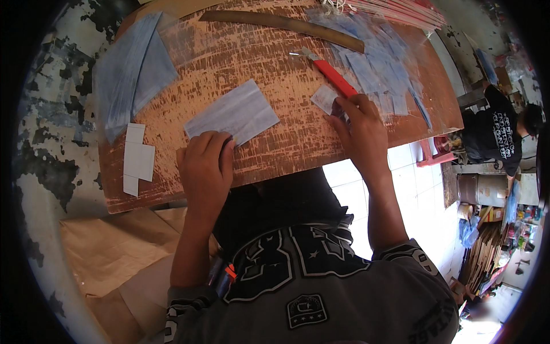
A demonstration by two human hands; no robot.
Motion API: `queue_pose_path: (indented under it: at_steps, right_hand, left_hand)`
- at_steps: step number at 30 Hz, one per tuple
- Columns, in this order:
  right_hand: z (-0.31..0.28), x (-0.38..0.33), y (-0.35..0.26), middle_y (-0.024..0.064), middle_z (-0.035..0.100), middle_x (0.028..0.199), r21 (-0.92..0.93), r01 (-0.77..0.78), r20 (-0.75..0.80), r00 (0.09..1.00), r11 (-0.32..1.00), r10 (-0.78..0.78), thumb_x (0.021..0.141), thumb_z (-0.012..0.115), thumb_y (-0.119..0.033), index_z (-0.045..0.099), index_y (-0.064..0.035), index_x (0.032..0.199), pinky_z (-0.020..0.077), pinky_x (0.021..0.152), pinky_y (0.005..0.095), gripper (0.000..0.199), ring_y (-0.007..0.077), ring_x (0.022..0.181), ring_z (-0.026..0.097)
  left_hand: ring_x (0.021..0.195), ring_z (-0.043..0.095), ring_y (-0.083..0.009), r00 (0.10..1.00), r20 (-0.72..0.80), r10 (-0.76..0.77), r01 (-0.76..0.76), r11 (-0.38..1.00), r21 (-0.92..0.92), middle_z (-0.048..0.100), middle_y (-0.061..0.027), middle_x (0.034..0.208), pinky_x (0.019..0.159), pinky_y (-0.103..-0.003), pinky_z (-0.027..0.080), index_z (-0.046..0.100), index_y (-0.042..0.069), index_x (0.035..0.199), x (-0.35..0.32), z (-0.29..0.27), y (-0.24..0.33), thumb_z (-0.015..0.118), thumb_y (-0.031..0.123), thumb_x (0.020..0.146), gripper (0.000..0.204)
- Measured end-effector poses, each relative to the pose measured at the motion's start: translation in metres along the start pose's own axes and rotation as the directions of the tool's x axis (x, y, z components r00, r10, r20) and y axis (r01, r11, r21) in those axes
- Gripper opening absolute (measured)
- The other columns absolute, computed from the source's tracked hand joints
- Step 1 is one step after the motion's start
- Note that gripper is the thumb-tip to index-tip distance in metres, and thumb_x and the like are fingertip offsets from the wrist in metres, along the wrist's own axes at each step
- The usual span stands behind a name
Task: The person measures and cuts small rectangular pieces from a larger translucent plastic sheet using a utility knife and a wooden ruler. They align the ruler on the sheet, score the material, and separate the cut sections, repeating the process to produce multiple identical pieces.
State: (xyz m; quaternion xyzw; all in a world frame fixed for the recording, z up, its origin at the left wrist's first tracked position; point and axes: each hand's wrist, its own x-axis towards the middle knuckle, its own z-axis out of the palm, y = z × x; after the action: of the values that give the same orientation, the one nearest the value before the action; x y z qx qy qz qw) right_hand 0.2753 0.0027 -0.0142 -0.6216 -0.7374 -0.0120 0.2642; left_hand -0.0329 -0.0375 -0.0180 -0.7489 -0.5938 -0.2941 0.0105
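Shirt [366,298] is closest. Left hand [205,163] touches sheet [238,109], right hand [364,126] is by knife [335,77]; both half-curled, can't tell grip. Maybe steadying; needs gentle pressing.

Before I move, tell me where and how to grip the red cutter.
Probably best by the lower half of the cutter, coming from the near right, where the right hand is. Its handle is long and narrow and slants across the table, lower end toward the person, while the metal tip points up and left, away from that hand.
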Motion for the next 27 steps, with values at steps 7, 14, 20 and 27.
queue_pose_path:
  at_steps: [7,14,20,27]
  right_hand:
    - [-0.006,0.004,-0.006,0.0142,0.072,0.109,0.026,0.039,0.029,0.999,0.999,-0.039,0.092,0.083,-0.015,0.077,-0.0029,0.116,0.0588,0.086,0.0470,0.027,0.0365,0.100,0.072]
    - [-0.007,0.012,-0.004,0.0140,0.073,0.103,-0.021,0.090,0.078,0.993,0.996,-0.088,0.092,0.082,-0.016,0.079,-0.0031,0.107,0.0595,0.084,0.0455,0.020,0.0347,0.093,0.073]
    - [-0.012,0.016,-0.002,0.0138,0.073,0.102,-0.001,0.078,0.142,0.987,0.997,-0.077,0.091,0.083,-0.016,0.080,-0.0031,0.109,0.0590,0.082,0.0453,0.022,0.0340,0.092,0.074]
    - [-0.019,0.023,-0.006,0.0136,0.073,0.100,0.012,0.047,0.198,0.979,0.999,-0.048,0.091,0.084,-0.017,0.081,-0.0025,0.111,0.0582,0.081,0.0444,0.025,0.0333,0.088,0.074]
  left_hand:
    - [0.098,0.068,-0.0263,0.998,0.051,0.030,-0.030,1.000,0.001,0.072,-0.0048,0.104,0.089,-0.042,0.044,0.076,0.007,0.109,0.006,-0.003,-0.005,0.074,0.020,0.100,0.016]
    - [0.099,0.069,-0.0283,0.996,0.075,0.049,-0.050,0.999,0.003,0.074,-0.0071,0.104,0.088,-0.042,0.045,0.078,0.006,0.110,0.010,-0.007,-0.009,0.075,0.019,0.100,0.017]
    - [0.094,0.066,-0.0301,0.995,0.085,0.059,-0.056,0.998,-0.042,0.071,-0.0090,0.098,0.088,-0.043,0.045,0.078,0.003,0.110,0.009,-0.004,-0.010,0.076,0.018,0.099,0.018]
    - [0.095,0.062,-0.0302,0.989,0.134,0.057,-0.059,0.998,0.010,0.063,-0.0096,0.095,0.090,-0.045,0.044,0.076,0.004,0.107,0.009,-0.002,-0.008,0.076,0.020,0.098,0.018]
